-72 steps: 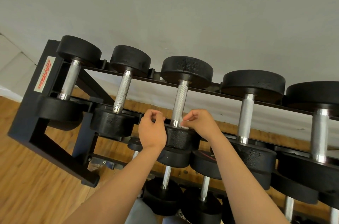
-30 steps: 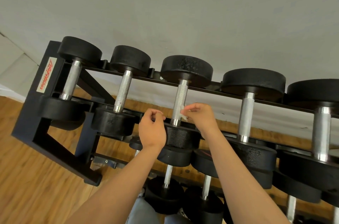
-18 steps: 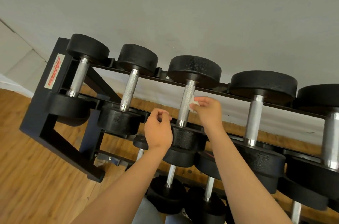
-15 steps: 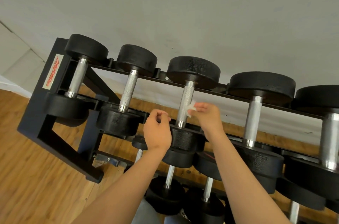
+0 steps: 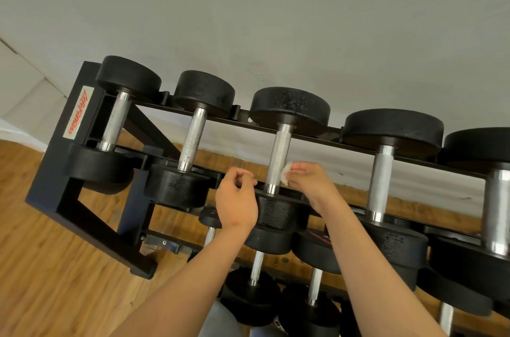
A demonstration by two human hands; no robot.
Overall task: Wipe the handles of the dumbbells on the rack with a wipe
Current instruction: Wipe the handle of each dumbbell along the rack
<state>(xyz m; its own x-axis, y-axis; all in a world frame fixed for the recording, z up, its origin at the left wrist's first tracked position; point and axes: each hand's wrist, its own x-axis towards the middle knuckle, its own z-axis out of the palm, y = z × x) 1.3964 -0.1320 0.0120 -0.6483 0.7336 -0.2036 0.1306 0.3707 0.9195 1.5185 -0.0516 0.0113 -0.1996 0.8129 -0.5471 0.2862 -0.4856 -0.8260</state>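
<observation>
Wipe point(image 5: 286, 174), small and white, sits at the centre of the frame. It is pinched in the fingertips of the right hand point(image 5: 311, 185) and pressed against the right side of the handle point(image 5: 278, 157) of the third dumbbell from the left, on the top row of the rack point(image 5: 69, 198). It lies lower on the knurled bar than half a second ago, nearer the front weight. The left hand point(image 5: 237, 204) stays just left of the handle's lower end, its fingers curled in with nothing visible in them.
</observation>
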